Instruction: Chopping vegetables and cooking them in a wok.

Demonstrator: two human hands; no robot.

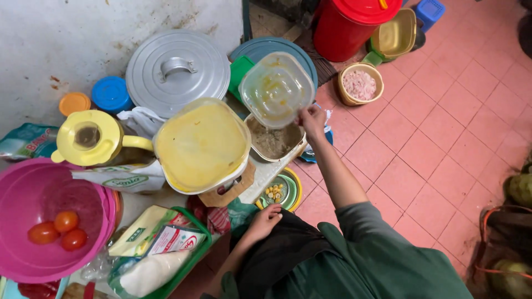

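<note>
Seen from your head camera, you sit over a crowded kitchen floor, your right hand (311,119) stretched forward with its fingers pinched on the near rim of a clear plastic lid (276,87), smeared with yellowish residue and held tilted up above a square container (273,141) of brownish, grainy food. Your left hand (266,218) lies low against your lap, fingers loosely curled on the dark cloth (282,249) there and gripping nothing that shows. Just left of the open container stands a larger tub with a yellow-stained lid (200,145), resting on a wooden board (233,188). Beside that is a yellow jug (91,138) with its handle pointing toward the tub, and behind both a large grey metal pot lid (177,72) leans near the pale wall, with a blue cap (111,94) and an orange cap (74,103) to its left. At your far left a pink basin (39,221) holds three tomatoes (58,230), and a green basket (183,260) close to your knee carries packets and a bag of white grains. Below the open container a small green bowl (280,191) holds yellow kernels. On the pink tiled floor (421,138) farther off sit a tan bowl of pinkish pieces (361,84) and a red bucket (346,25).
</note>
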